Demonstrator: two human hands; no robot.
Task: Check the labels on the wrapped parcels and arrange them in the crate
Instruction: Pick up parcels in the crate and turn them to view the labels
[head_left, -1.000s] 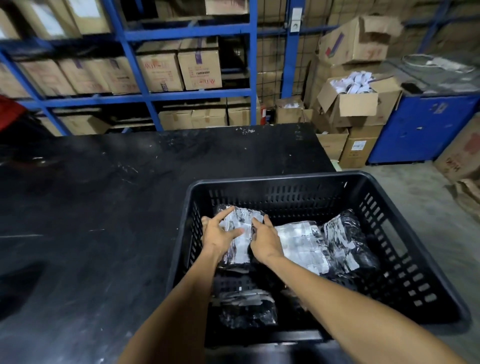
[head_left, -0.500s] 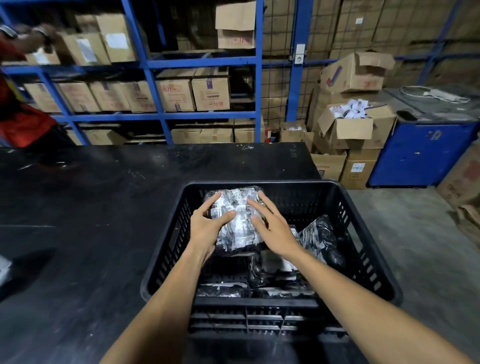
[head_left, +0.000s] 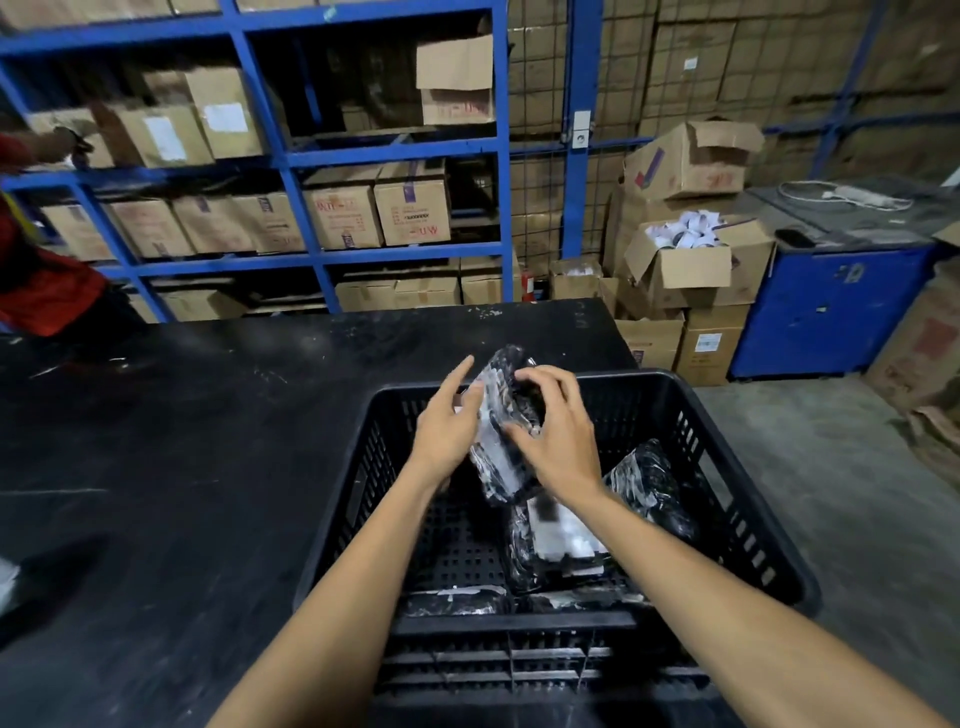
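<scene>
A black slotted plastic crate (head_left: 737, 499) stands on the right part of a black table (head_left: 182, 467). Both hands hold one parcel wrapped in black plastic with a white label (head_left: 501, 415), raised above the crate's far left area and turned on its edge. My left hand (head_left: 447, 431) presses its left side; my right hand (head_left: 556, 441) grips its right side from above. Inside the crate lie a labelled parcel (head_left: 550, 540) in the middle, a black wrapped parcel (head_left: 649, 488) to the right, and another parcel (head_left: 457, 605) against the near wall.
Blue racking (head_left: 291, 161) with cardboard boxes stands behind the table. Stacked open boxes (head_left: 685, 265) and a blue cabinet (head_left: 831, 306) are at the right. A person in red (head_left: 36, 280) reaches into the shelves at far left. Concrete floor (head_left: 857, 493) lies right of the crate.
The parcel has been lifted out of the crate and turned from lying flat to standing on its edge. The view has tilted upward and the crate appears lower in frame.
</scene>
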